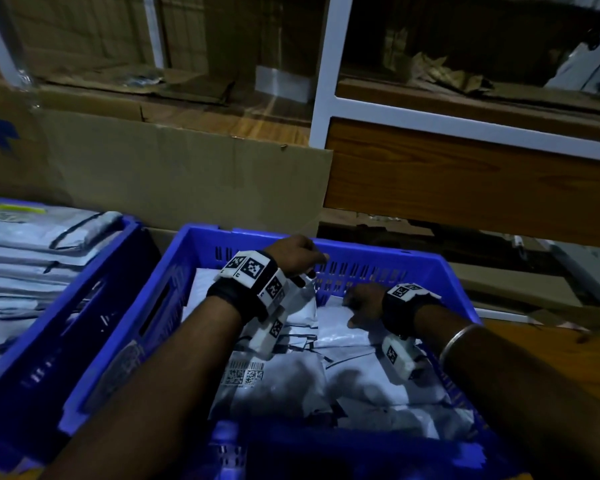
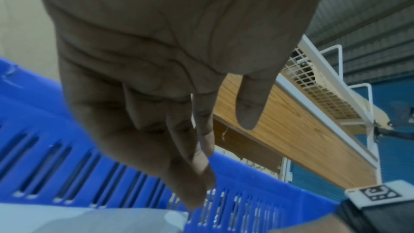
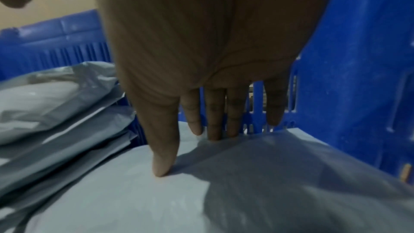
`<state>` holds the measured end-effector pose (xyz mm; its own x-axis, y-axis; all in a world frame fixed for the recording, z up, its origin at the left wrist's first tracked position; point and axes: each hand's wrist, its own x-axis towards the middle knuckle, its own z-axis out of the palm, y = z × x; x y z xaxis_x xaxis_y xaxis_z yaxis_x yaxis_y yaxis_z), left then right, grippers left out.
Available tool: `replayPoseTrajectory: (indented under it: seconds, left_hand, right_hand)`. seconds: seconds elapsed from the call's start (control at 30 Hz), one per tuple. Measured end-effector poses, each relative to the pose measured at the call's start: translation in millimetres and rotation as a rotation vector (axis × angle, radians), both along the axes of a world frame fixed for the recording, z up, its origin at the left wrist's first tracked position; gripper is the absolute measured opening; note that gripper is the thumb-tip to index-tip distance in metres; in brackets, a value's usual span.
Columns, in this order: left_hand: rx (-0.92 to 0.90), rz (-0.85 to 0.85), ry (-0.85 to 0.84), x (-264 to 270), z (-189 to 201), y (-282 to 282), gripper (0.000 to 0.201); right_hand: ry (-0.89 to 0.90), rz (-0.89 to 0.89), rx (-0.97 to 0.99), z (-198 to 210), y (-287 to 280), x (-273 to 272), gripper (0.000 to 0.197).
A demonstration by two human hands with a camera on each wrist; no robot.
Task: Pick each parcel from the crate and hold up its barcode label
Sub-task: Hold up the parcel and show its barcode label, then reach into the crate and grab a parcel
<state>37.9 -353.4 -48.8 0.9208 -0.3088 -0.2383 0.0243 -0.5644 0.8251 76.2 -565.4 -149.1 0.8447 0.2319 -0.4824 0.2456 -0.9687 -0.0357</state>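
Note:
A blue crate (image 1: 378, 249) holds several grey poly parcels. One near the front shows a barcode label (image 1: 246, 372). My left hand (image 1: 309, 261) hovers over the crate's far wall (image 2: 67, 157). In the left wrist view this hand (image 2: 201, 148) has straight, relaxed fingers and holds nothing. My right hand (image 1: 359, 303) lies on a grey parcel (image 1: 340, 327) at the far right of the crate. In the right wrist view, the right hand (image 3: 186, 148) has its thumb tip on top of that parcel (image 3: 246, 192). The straight fingers (image 3: 215, 112) reach down behind the parcel's far edge, by the crate wall (image 3: 358, 77).
A second blue crate (image 1: 84, 306) at the left holds stacked grey parcels (image 1: 32, 258). Brown cardboard (image 1: 187, 181) stands behind both crates. A white-framed shelf unit (image 1: 323, 81) with a wooden board (image 1: 465, 188) rises at the back right.

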Motion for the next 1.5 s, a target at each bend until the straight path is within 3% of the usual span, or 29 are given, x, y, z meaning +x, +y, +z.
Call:
replayPoseTrajectory:
  seconds: [0.2, 0.3, 0.43, 0.57, 0.7, 0.9, 1.0, 1.33, 1.5]
  left_hand:
    - [-0.032, 0.005, 0.011, -3, 0, 0, 0.020]
    - [-0.052, -0.002, 0.025, -4, 0, -2, 0.018]
    - [-0.038, 0.004, 0.023, -3, 0, -2, 0.026]
    - [-0.030, 0.002, 0.028, -4, 0, -3, 0.033]
    - [-0.044, -0.006, 0.038, -6, 0, -4, 0.032]
    - [-0.006, 0.001, 0.048, -7, -5, -4, 0.032]
    - [-0.011, 0.011, 0.040, -8, -5, -5, 0.029]
    - [-0.054, 0.007, 0.038, -2, -10, -6, 0.017]
    - [-0.003, 0.044, -0.005, 0, -12, -5, 0.041]
  right_hand:
    - [-0.010, 0.008, -0.062, -8, -1, -2, 0.042]
    - [-0.030, 0.019, -0.070, -13, -3, -3, 0.031]
    - [-0.024, -0.043, -0.031, -14, -6, -4, 0.058]
    - [0.040, -0.046, -0.066, -10, -4, -6, 0.059]
    - [-0.009, -0.075, 0.005, -11, -10, -10, 0.069]
    - [-0.076, -0.101, 0.137, 0, -18, -8, 0.043]
    - [-0.115, -0.111, 0.235, 10, -24, -9, 0.043]
    - [-0.195, -0.088, 0.258, 96, -50, -13, 0.038]
    - [-0.259, -0.084, 0.470, 125, -59, -25, 0.034]
